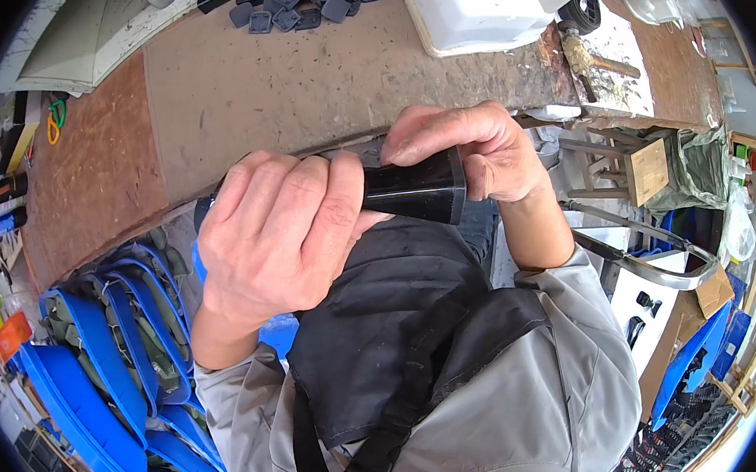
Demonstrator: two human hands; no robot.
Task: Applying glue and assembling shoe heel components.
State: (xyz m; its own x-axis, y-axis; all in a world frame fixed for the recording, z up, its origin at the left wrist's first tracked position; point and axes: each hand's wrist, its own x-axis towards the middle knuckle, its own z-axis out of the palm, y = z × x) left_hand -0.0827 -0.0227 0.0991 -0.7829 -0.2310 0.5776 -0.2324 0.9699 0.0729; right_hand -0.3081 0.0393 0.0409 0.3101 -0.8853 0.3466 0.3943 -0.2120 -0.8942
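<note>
In front of my chest, at the near edge of the bench, I hold a glossy black tapered part [417, 190] that looks hollow and widens to a squared end on the right. My left hand [282, 230] wraps round its narrower length, so most of that side is hidden behind my fingers. At the wide end, my right hand [497, 151] curls over the rim, thumb and fingers pressed against it. What lies inside the mouth of the part cannot be seen.
Several small black square caps [311, 0] lie piled at the bench's [269, 89] far side. Right of them stand a white plastic container [480, 6] and a wooden-handled tool [604, 63]. Blue bins [85, 410] sit lower left; a wooden stool [646, 172] and chrome tube frame [674, 279] are right.
</note>
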